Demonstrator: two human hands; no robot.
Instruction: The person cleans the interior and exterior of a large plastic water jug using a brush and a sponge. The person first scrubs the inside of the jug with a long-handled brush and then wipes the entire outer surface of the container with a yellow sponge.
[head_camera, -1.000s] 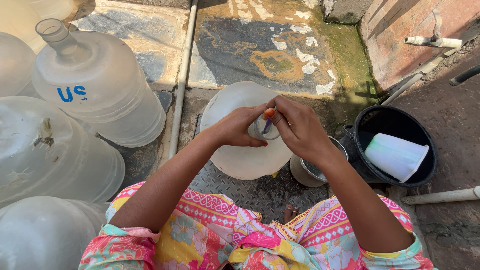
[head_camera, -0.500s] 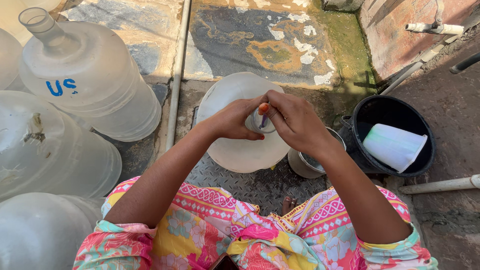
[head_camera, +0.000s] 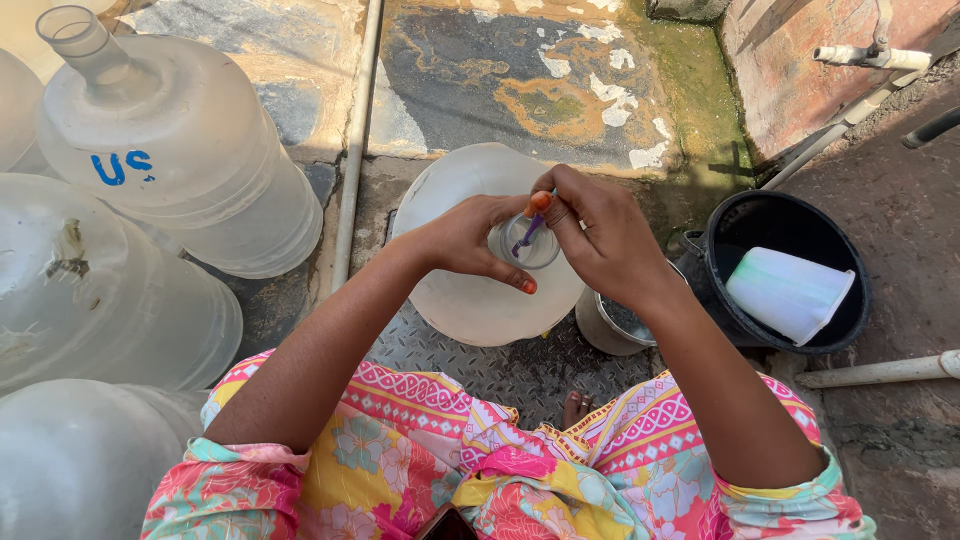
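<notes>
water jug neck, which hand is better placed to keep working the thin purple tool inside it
Right, probably. The right hand already pinches the thin purple tool at the opening of the upright water jug, while the left hand wraps the neck, steadying it.

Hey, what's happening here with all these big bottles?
A person holds the neck of a large clear water jug with the left hand, while the right hand pokes a thin purple stick into its mouth. More jugs lie to the left. A black bucket with a white cup sits to the right.
</notes>
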